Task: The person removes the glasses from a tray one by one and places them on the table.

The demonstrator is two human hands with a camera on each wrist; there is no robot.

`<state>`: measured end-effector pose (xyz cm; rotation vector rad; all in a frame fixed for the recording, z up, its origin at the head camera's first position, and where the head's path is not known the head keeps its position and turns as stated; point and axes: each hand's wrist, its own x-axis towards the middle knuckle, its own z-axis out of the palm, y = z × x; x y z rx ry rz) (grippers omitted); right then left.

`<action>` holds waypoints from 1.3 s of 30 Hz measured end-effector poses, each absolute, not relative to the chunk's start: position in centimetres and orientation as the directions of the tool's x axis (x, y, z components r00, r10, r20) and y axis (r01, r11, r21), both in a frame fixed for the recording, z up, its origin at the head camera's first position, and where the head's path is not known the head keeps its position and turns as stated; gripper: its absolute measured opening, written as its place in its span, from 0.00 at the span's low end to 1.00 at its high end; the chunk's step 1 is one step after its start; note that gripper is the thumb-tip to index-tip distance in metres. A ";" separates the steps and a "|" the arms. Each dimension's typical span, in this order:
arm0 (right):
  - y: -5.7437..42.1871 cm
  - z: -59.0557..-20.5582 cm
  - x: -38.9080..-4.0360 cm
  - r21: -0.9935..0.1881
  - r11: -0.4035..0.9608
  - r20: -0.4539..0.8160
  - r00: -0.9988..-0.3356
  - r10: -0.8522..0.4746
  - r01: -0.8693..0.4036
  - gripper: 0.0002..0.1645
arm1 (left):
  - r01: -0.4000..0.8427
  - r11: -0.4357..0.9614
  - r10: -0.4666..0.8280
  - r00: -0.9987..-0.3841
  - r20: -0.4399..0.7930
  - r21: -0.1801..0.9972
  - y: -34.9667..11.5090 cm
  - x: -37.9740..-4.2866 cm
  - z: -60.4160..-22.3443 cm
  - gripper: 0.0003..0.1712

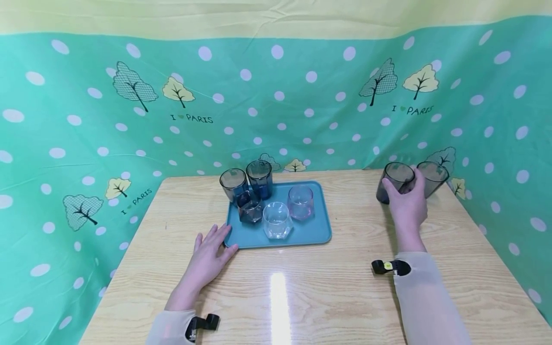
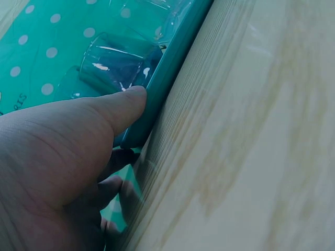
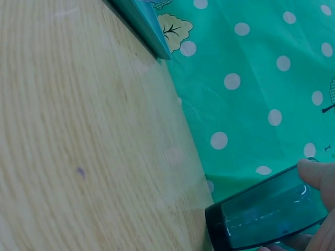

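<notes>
Between the thumb and fingers of my right hand point(image 1: 408, 205) is a tall dark grey glass point(image 1: 396, 176), upright at the table's back right. In the right wrist view the thumb point(image 3: 319, 175) lies near the rim of that glass. A second grey glass point(image 1: 433, 178) stands just right of it, partly behind the hand. My left hand point(image 1: 208, 261) rests spread at the near left corner of a blue tray point(image 1: 302, 237). Its thumb point(image 2: 128, 104) touches the tray's front rim in the left wrist view, and the other fingers lie along the left side.
On the tray stand two tall blue glasses point(image 1: 260, 178), a short dark faceted glass point(image 1: 250, 211), a clear one point(image 1: 277, 223) and a pinkish one point(image 1: 300, 206). Green dotted cloth point(image 1: 280, 110) hangs behind the wooden table point(image 1: 345, 287) and along its sides.
</notes>
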<state>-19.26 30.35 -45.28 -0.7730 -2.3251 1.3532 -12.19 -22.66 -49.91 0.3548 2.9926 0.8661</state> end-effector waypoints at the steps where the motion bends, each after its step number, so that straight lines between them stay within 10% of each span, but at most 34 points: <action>1: 30.3 -45.3 -19.3 -0.873 0.398 0.020 -0.793 0.609 0.283 0.60 | 0.214 0.822 0.217 -0.974 0.058 0.528 -22.7 -12.2 -49.9 0.41; 24: 30.4 -43.5 -17.9 -0.837 0.470 0.106 -0.758 0.643 0.282 0.59 | 0.211 0.823 0.219 -0.975 0.047 0.528 -22.8 -12.1 -50.2 0.43; 39: 21.7 -38.3 -19.5 -0.841 0.539 0.307 -0.856 0.417 -0.039 0.49 | 0.211 0.822 0.216 -0.975 0.052 0.529 -22.6 -12.0 -49.7 0.41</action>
